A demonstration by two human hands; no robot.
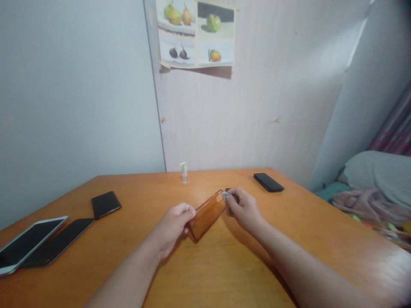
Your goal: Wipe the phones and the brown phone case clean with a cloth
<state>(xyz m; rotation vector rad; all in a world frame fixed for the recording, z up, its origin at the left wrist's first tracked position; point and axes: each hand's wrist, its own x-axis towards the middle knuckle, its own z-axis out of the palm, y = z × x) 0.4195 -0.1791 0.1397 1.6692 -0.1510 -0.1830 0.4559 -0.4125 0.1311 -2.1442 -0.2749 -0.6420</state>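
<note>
A clear phone case [208, 219], through which the orange table shows, is tilted above the table in front of me. My left hand [175, 224] grips its lower left end between thumb and fingers. At the upper right end, beside the camera cutout, my right hand [244, 207] pinches a small whitish cloth or wipe [227, 195] against the case's edge. Behind the right fingers, a dark phone [230, 209] lies on the table, partly hidden by the hand and the case.
On the wooden table [154, 188], a small pump bottle [184, 173] stands at the back. A black phone [268, 182] lies back right. To the left are a dark square device [105, 204], a black tablet [61, 241] and a white-framed tablet [30, 244]. Bedding [379, 179] lies beyond the right edge.
</note>
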